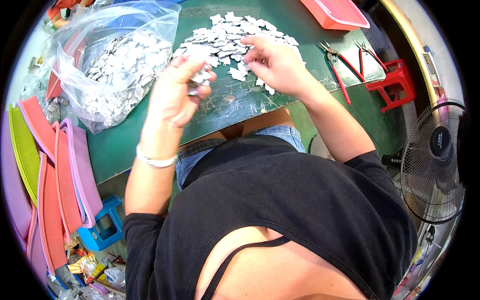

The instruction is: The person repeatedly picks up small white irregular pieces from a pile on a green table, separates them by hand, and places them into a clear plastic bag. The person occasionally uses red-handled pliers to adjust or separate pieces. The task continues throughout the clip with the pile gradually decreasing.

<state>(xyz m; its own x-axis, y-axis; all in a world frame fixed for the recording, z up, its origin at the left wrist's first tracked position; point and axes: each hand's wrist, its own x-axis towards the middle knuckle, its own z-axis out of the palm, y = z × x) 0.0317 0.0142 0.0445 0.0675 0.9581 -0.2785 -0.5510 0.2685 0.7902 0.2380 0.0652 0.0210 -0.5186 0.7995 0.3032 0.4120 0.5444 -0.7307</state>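
Observation:
A heap of small flat silver-white pieces (220,39), each with an irregular outline and what looks like a small loop, lies spread on the green table (215,111). My left hand (175,95) is raised over the table in front of the heap, its fingers curled round several of these pieces (199,79). At the heap's right side is my right hand (275,62), its bent fingers and thumb apart over the pieces, with nothing visibly gripped. A clear plastic bag (67,87) full of the same pieces stands to the left of my left hand.
Red-handled pliers (336,67) and a second pair (362,57) lie to the right, below a red plastic basket (340,12). Stacked coloured baskets (62,185) and a blue stool (102,232) stand left. A red stool (395,85) and a fan (432,160) are right.

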